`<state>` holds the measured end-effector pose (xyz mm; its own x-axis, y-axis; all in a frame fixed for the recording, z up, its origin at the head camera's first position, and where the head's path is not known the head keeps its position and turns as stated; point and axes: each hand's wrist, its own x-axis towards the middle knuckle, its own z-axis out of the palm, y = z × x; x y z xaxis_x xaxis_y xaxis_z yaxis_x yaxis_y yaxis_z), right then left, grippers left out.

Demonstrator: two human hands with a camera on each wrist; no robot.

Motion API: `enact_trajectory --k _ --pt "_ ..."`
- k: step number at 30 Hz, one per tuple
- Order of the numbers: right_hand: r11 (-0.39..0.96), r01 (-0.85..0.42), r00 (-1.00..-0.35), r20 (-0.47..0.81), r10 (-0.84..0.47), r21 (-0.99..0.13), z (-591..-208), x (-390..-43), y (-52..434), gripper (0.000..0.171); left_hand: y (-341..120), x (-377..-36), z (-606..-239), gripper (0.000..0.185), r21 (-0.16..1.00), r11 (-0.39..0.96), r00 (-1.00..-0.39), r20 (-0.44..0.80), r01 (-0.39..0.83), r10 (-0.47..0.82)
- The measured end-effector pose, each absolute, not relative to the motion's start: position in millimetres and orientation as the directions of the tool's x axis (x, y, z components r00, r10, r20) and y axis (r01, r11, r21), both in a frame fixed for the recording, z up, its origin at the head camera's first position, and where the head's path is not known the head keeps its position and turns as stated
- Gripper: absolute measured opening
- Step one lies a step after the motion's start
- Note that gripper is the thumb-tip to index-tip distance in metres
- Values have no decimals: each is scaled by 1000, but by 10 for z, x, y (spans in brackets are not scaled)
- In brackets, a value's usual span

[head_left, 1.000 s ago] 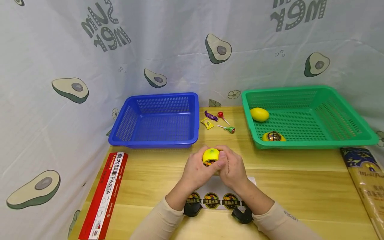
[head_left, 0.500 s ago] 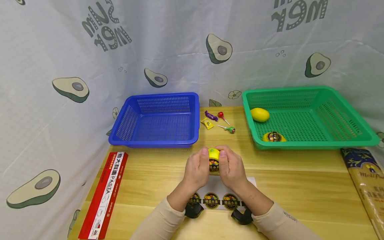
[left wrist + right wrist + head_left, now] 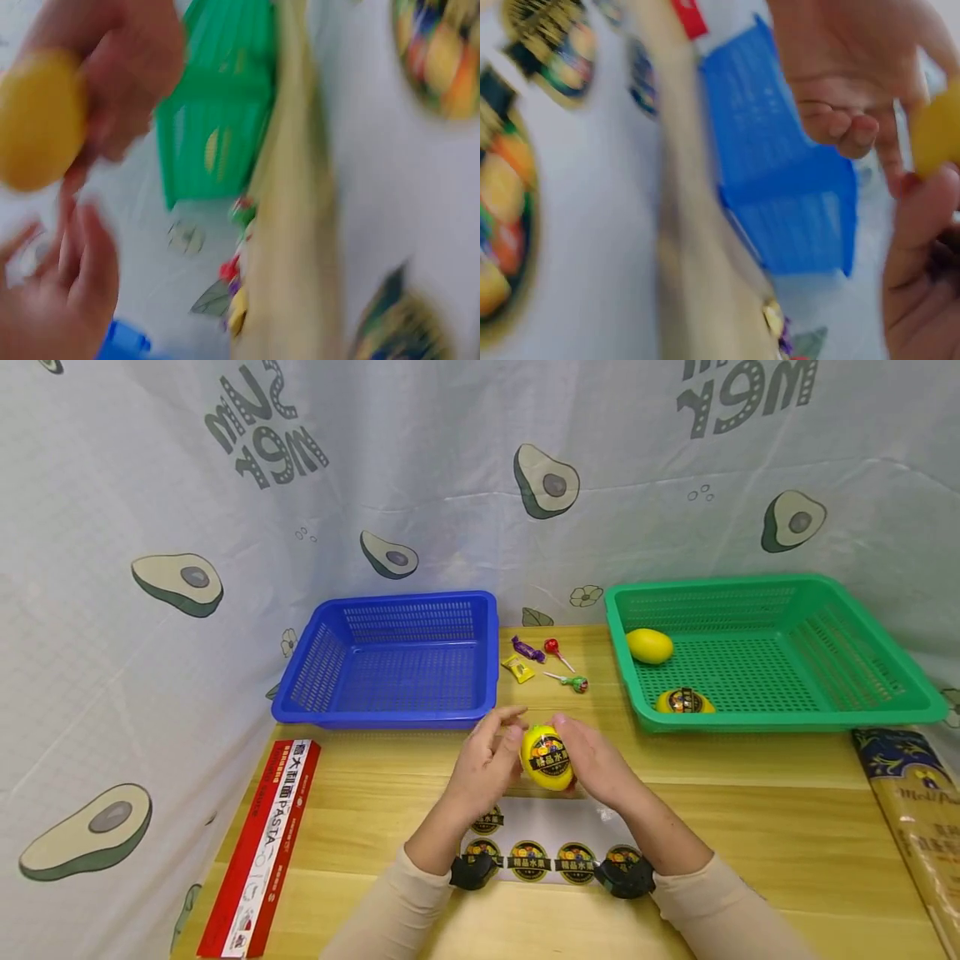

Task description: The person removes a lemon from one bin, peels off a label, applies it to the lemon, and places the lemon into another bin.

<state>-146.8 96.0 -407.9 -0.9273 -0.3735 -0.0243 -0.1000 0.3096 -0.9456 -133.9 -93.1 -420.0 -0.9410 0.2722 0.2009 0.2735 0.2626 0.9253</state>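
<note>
A yellow lemon [image 3: 548, 758] with a round black fruit sticker on its near face is held up over the table. My right hand [image 3: 603, 764] holds it from the right side, its fingers partly hidden behind the fruit. Close on the lemon's left is my left hand [image 3: 483, 764], fingers loosely bent and gripping nothing; the left wrist view shows this hand [image 3: 67, 292] a little apart from the lemon [image 3: 39, 120]. Below both hands lies a white sheet [image 3: 551, 822] bearing several round fruit stickers [image 3: 528, 862].
A green basket [image 3: 750, 724] at the back right contains a plain lemon [image 3: 649, 646] and a stickered one [image 3: 684, 702]. The blue basket [image 3: 390, 721] stands back left. Wrapped candies [image 3: 528, 649] and lollipops [image 3: 576, 683] lie between. A red pasta box [image 3: 258, 852] and a pasta bag [image 3: 911, 810] flank the table.
Both hands gripped the lemon before. Now my left hand has loosened and drawn off to the left, while the lemon has turned so its sticker faces the head camera.
</note>
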Motion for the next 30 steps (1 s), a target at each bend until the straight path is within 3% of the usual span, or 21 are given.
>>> enact_trajectory --k 3,6,9,13,16,20,25,30 --pt "350 -53 -866 -131 -482 -935 -4034 -1551 1057 58 -1012 -1360 -4143 60 930 191 -852 188 314 488" --pt "350 -66 -837 -139 -530 -934 -4025 -1590 1103 65 -1015 -1357 -4112 74 941 144 -808 176 305 562" --pt "344 -84 -847 -115 -519 -935 -4012 -1576 1099 67 -985 -1347 -4115 73 959 110 -849 175 262 498" --pt "442 -175 -891 -50 -452 -880 -4015 -1513 1037 44 -935 -1332 -4147 64 972 45 -893 192 230 406" --pt "538 -248 -918 17 -396 -805 -4026 -1476 991 34 -916 -1333 -4168 62 977 -8 -899 198 212 389" --pt "557 -333 -912 111 -395 -761 -4050 -1466 987 27 -923 -1331 -4165 63 983 -45 -896 180 177 406" --pt "537 -402 -889 175 -423 -742 -4075 -1474 1021 30 -957 -1324 -4150 55 988 -22 -882 149 156 447" --pt "551 -402 -892 178 -414 -732 -4079 -1477 1044 44 -976 -1336 -4155 53 983 29 -877 148 182 458"
